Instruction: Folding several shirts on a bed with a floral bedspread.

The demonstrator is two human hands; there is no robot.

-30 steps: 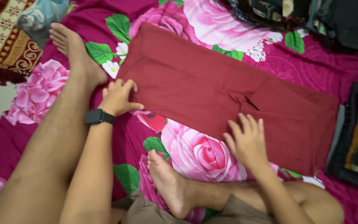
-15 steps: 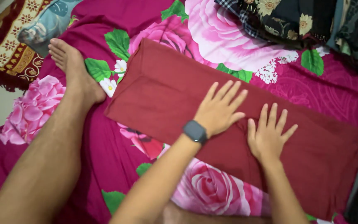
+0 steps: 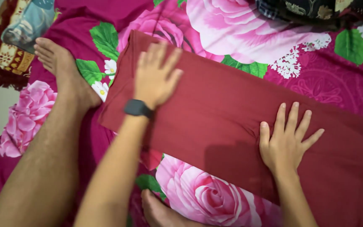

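So we've got the folded maroon cloth [image 3: 232, 113] running long from upper left to lower right. Our left hand [image 3: 155, 75] lies flat and fingers spread near its upper-left end, right hand [image 3: 288, 141] splayed mid-cloth.

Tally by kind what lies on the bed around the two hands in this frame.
Folded dark red cloth, under the left hand and right hand: 1
Floral pink bedsheet: 1
Dark patterned clothes heap at the top edge: 1
Cushions at the top left: 2
Black wristwatch: 1
Total: 6
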